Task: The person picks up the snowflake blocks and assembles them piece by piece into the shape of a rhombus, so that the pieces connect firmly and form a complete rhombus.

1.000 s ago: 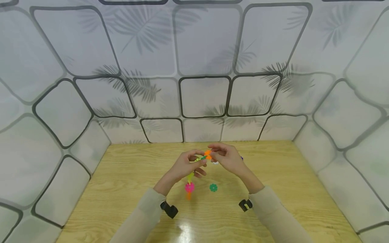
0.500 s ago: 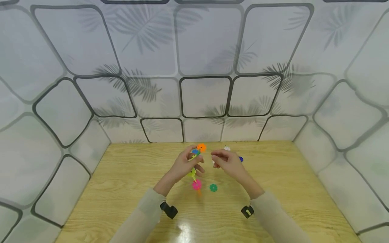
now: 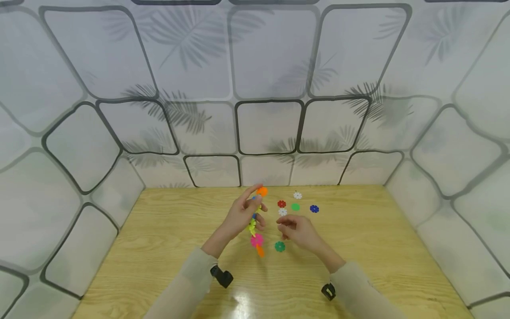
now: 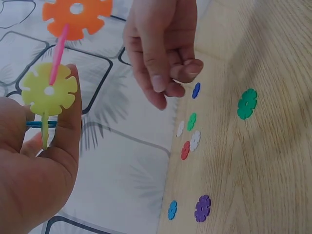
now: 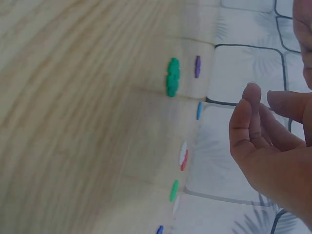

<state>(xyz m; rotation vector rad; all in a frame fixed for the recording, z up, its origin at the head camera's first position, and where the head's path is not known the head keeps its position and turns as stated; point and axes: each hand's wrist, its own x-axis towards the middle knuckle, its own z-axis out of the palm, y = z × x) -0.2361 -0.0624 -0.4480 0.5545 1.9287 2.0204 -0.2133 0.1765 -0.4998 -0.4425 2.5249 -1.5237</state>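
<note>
1. L hand [image 3: 244, 212]: grip clamped, thumb & fingers curled on a multicoloured chain of slotted, flower-shaped plastic discs [image 3: 252, 227], held up left of ctr.
2. Chain runs far to near: orange disc [image 3: 261, 191] at the far end, by the L fingertips; blue and yellow ones btwn (partly hidden by the hand); then bright pink disc [image 3: 256, 240]; second orange disc [image 3: 260, 250], seen narrow, at the near end.
3. R hand [image 3: 300, 231]: grip holds nothing, fingers loosely bent, thumb tip apart from fingertips per R wrist view. It's right of the chain, well apart from it.
4. Dark green flower-shaped plastic disc [image 3: 280, 246]: on the pale wood-grain surface [image 3: 378, 266], near side, just left of R hand.
5. Loose discs, same type, far of R hand: white disc [image 3: 282, 212], red disc [image 3: 281, 204] just beyond, light green disc [image 3: 295, 207] to their right, second white disc [image 3: 297, 195] farthest, dark blue disc [image 3: 314, 208] rightmost.
6. L wrist view also has a purple disc [image 4: 202, 208] & light blue disc [image 4: 172, 210], flat on the surface, near each other.
</note>
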